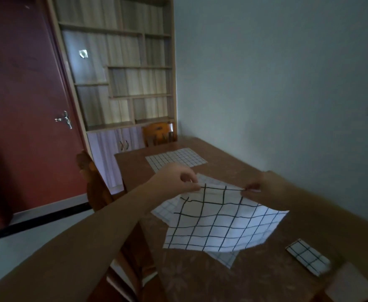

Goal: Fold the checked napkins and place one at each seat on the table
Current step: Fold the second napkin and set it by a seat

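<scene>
head view: left hand and right hand, seemingly both, pinch checked napkin above table

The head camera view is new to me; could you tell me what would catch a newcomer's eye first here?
First, the large checked napkin held up over the brown table, its top edge pinched by the left hand and the right hand. Next, a small folded napkin lies at the table's near right, and a fine-checked cloth lies flat at the far end by a wooden chair.
</scene>
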`<act>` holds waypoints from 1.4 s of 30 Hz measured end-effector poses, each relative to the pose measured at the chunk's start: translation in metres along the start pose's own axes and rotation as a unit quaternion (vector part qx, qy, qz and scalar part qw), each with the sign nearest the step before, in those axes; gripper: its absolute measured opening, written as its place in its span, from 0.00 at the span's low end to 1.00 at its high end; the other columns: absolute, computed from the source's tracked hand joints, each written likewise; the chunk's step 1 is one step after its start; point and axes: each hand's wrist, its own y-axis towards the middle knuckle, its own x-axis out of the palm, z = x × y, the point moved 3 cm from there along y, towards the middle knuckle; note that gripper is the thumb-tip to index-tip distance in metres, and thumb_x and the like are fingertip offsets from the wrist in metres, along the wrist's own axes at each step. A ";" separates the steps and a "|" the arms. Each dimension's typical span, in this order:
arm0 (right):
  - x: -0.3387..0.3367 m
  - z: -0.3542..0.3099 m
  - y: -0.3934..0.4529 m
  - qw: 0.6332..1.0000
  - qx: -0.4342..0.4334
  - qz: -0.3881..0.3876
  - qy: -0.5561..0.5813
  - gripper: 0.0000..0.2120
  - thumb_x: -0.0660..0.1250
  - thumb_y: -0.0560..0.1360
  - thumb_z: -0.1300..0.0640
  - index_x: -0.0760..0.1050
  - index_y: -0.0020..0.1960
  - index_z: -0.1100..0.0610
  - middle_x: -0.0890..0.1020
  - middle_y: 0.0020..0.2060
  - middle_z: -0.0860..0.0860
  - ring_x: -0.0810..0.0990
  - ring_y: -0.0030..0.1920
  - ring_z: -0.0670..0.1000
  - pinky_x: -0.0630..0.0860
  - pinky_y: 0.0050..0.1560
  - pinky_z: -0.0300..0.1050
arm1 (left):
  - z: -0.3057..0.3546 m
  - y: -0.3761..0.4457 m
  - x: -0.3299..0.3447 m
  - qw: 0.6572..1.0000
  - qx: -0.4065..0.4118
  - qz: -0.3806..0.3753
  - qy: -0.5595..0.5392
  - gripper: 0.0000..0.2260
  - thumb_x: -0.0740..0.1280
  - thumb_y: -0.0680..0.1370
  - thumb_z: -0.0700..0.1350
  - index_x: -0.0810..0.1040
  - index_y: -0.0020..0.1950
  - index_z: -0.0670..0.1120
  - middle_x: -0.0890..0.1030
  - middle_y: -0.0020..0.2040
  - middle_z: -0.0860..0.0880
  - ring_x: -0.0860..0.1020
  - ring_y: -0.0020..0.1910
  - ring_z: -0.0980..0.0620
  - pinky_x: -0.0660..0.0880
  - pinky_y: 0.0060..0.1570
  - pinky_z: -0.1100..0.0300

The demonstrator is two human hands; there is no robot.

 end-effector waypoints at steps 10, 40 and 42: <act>-0.009 -0.009 -0.015 0.980 0.011 0.045 0.195 0.05 0.67 0.77 0.58 0.82 0.46 0.56 0.84 0.40 0.56 0.82 0.39 0.57 0.79 0.43 0.53 | 0.052 -0.009 -0.007 0.978 -0.043 0.046 -0.197 0.06 0.69 0.77 0.50 0.85 0.48 0.52 0.83 0.39 0.55 0.80 0.38 0.57 0.77 0.42 0.61; -0.021 0.083 -0.048 0.918 0.121 0.060 0.372 0.16 0.66 0.63 0.47 0.74 0.34 0.62 0.73 0.31 0.53 0.70 0.35 0.52 0.65 0.41 0.48 | 0.116 0.040 0.053 0.966 -0.002 -0.102 -0.236 0.17 0.66 0.76 0.33 0.82 0.56 0.52 0.81 0.36 0.56 0.79 0.37 0.61 0.77 0.44 0.67; -0.021 0.077 -0.046 0.917 0.114 0.059 0.378 0.15 0.66 0.63 0.50 0.72 0.33 0.64 0.69 0.29 0.51 0.68 0.32 0.49 0.64 0.37 0.41 | 0.122 0.038 0.050 0.969 0.018 -0.110 -0.221 0.17 0.65 0.76 0.33 0.82 0.54 0.54 0.79 0.34 0.56 0.77 0.33 0.62 0.75 0.40 0.69</act>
